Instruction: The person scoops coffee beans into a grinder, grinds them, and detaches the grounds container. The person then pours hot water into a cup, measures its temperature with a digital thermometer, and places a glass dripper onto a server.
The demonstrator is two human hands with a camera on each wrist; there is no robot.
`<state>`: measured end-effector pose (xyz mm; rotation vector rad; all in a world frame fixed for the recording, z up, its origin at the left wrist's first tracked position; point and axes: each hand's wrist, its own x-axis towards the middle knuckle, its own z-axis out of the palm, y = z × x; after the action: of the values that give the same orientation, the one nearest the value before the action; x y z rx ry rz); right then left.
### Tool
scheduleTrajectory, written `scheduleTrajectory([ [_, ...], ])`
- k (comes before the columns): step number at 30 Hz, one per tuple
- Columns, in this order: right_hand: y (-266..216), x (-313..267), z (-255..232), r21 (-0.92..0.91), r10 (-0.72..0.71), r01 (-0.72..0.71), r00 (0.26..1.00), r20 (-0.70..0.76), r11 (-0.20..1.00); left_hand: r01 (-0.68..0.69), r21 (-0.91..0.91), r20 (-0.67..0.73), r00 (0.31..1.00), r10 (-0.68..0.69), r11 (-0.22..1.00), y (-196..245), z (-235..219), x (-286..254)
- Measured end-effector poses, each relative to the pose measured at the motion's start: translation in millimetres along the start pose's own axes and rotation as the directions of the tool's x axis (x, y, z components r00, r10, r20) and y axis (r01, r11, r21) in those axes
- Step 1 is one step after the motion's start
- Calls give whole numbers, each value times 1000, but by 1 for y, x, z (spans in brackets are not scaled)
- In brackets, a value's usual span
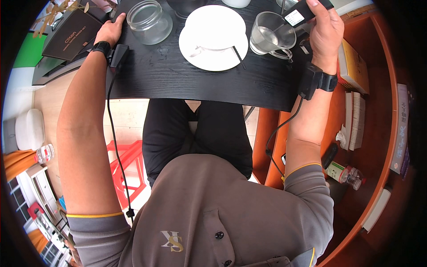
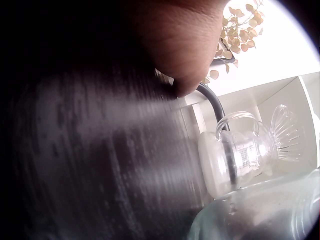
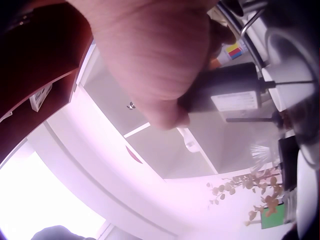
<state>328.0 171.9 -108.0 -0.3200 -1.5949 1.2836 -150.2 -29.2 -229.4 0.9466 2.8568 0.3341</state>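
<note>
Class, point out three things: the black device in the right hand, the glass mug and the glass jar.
Black device (image 1: 304,12), head view: dark body beside its label.
Glass mug (image 1: 270,36), head view: middle of its body.
Glass jar (image 1: 150,27), head view: middle of its side.

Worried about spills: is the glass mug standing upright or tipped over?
Upright: in the head view, the glass mug stands on the black table, its mouth facing up.
</note>
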Motion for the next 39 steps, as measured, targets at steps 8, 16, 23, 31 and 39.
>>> scheduleTrajectory([
  [8, -5, -1, 6, 0, -10, 10, 1000, -7, 1000, -58, -4, -53, 997, 58, 998, -12, 11, 13],
  [16, -4, 0, 6, -10, -32, 32, 999, 2, 999, -1, -24, -22, 1000, 0, 1000, -3, 3, 2],
  [23, -1, 2, 7, -17, -76, 75, 996, -43, 997, 27, -27, -8, 1000, -28, 999, -2, 2, 2],
  [31, 0, 0, 1, -29, -67, 66, 998, -15, 997, -60, -6, -19, 998, 60, 998, -5, 4, 2],
  [39, 0, 2, 0, -59, -49, 49, 999, 4, 997, -10, 14, -9, 1000, 10, 1000, 3, -2, -6],
])
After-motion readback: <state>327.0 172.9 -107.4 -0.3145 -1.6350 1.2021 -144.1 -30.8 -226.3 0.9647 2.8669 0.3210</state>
